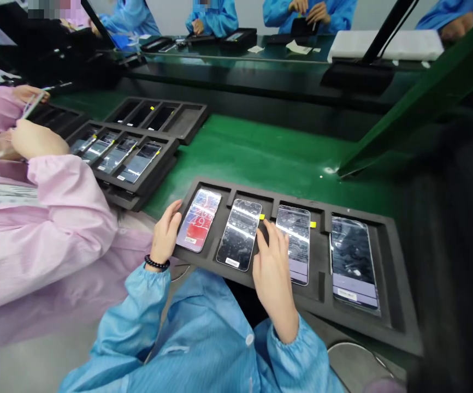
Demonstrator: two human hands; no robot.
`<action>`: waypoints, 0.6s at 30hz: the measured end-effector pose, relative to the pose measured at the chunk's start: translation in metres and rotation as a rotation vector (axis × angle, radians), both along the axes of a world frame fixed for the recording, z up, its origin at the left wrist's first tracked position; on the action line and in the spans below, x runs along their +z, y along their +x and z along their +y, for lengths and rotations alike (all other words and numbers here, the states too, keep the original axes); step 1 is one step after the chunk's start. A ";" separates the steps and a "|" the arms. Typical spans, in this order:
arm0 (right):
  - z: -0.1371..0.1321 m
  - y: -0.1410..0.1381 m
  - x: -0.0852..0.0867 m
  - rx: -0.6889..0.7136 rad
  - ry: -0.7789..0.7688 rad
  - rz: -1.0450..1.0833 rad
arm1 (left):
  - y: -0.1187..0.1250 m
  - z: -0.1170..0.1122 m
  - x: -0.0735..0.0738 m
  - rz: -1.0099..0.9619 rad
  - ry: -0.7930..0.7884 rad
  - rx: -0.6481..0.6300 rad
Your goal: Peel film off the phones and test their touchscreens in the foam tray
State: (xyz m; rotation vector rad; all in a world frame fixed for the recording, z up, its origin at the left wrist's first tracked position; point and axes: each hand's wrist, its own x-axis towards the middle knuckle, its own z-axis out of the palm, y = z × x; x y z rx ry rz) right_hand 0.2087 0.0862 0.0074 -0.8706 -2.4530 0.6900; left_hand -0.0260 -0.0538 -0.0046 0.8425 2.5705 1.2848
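A black foam tray (388,240) lies in front of me on the green belt, holding several phones in slots. My left hand (166,234) grips the tray's left edge beside the lit phone (199,219) with a red-and-blue screen. My right hand (275,273) rests flat, fingers stretched, on the rib between the second phone (240,233) and the third phone (296,240), fingertips near a yellow tab (261,216). A fourth phone (353,261) lies at the right, untouched.
A person in a pink sleeve (52,218) works close at my left, next to stacked trays of phones (122,155). Another tray (158,115) lies farther back. People in blue coats work across the far bench (236,46). A green beam (417,98) slants at the right.
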 end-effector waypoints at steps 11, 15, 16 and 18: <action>0.006 0.007 0.012 -0.014 0.089 -0.102 | -0.037 -0.004 -0.007 -0.239 -0.070 -0.386; 0.020 0.011 0.025 0.175 0.166 -0.158 | -0.052 -0.007 -0.003 -0.200 -0.169 -0.516; 0.022 0.012 0.027 0.241 0.174 -0.165 | -0.055 -0.008 -0.003 -0.179 -0.189 -0.538; 0.023 0.011 0.029 0.355 0.175 -0.165 | -0.058 -0.010 -0.002 -0.141 -0.220 -0.569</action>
